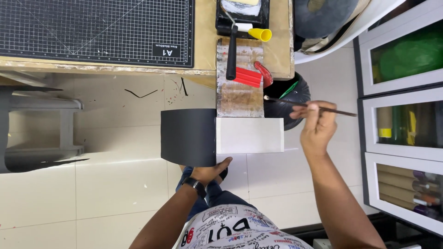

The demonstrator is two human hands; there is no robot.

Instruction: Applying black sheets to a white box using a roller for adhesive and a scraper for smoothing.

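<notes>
Holding: the left hand (207, 173) props a flat panel from below, out over the floor in front of the desk (203, 55); its fingers are closed around the lower edge, thumb showing at the front.
Panel: the left part is a black sheet (188, 137), the right part a white board (249, 135); the two meet along an upright seam, and the top edge lies just below a stained strip (240, 97) that hangs over the desk edge.
Brush: the right hand (317, 129) pinches a thin brush (314, 107) between thumb and fingertips, fingers closed on the handle, the tip pointing left above a dark bin (288, 99).
Risk, drip: if the tip is loaded, I judge it could drop onto the white board or the floor tiles as it crosses the gap between bin and panel.
Risk, tilt: the panel rests on one hand only, near its middle; pressure from the brush on the far right side could tip or twist it.
Risk, smear: the thumb sits near the seam, so a wet stroke there could be rubbed.
Nearby: a roller (233, 46) with a yellow end, a red tool (251, 76) and a cutting mat (97, 30) lie on the desk, well apart from both hands.
</notes>
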